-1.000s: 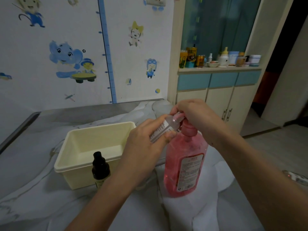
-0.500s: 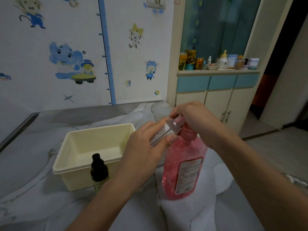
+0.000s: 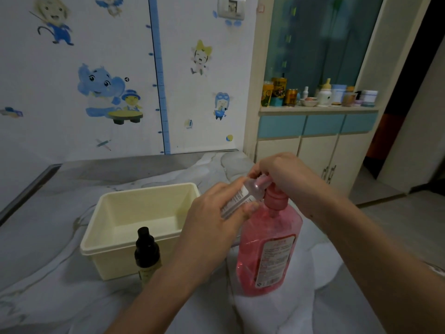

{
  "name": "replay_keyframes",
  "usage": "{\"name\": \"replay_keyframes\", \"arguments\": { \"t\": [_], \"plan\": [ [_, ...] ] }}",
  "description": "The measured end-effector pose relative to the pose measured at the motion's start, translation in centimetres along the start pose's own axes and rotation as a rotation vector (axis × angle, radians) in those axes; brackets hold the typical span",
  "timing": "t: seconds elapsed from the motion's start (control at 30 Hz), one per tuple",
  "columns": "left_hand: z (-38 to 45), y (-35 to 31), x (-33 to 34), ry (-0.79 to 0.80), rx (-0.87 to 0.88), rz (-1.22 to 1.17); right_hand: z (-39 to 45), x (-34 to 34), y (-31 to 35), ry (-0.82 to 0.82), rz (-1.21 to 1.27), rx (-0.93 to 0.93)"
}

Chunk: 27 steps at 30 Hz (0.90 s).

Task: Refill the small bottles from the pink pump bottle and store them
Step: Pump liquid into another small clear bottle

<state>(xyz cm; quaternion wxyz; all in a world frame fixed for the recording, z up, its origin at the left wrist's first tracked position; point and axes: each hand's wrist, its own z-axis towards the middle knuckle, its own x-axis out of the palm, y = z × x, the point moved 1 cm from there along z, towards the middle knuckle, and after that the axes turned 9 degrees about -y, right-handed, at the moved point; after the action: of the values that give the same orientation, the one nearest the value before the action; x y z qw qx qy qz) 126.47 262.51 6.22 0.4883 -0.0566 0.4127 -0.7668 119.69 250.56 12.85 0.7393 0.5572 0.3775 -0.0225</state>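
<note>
Clear small bottle [image 3: 243, 197] at glossy pink pump bottle [image 3: 268, 249]

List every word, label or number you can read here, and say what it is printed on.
None can be read.
Pink pump bottle: label print too blurred.
Small clear bottle held in the left hand: print too small.
Dark bottle: label unreadable.
Cans on the cabinet shelf: graphics blurred.
Blue wall ruler: tick marks only, no legible numbers.

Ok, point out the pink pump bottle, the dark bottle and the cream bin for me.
pink pump bottle [image 3: 267, 251]: head view, on its translucent pink body beside the label.
dark bottle [image 3: 147, 251]: head view, on its dark shoulder below the cap.
cream bin [image 3: 115, 263]: head view, on the near outer wall.
</note>
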Motion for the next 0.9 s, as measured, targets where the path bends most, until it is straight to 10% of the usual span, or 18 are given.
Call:
{"name": "replay_keyframes", "arguments": {
  "t": [0.17, 0.47, 0.83, 0.9],
  "plan": [
    [-0.2, 0.2, 0.2, 0.013, -0.014, 0.018, -0.1, 0.4, -1.1, -0.096, -0.440, -0.253],
    [-0.3, -0.4, 0.3, -0.015, -0.001, 0.007, -0.6, -0.7, 0.2, -0.035, 0.131, 0.063],
    [-0.5, 0.2, 0.3, -0.008, -0.015, 0.014, -0.5, 0.4, -1.1, -0.113, -0.405, -0.240],
    [-0.4, 0.2, 0.4, -0.004, -0.014, 0.017, -1.5, 0.3, -0.3, -0.094, -0.270, -0.068]
  ]
}}
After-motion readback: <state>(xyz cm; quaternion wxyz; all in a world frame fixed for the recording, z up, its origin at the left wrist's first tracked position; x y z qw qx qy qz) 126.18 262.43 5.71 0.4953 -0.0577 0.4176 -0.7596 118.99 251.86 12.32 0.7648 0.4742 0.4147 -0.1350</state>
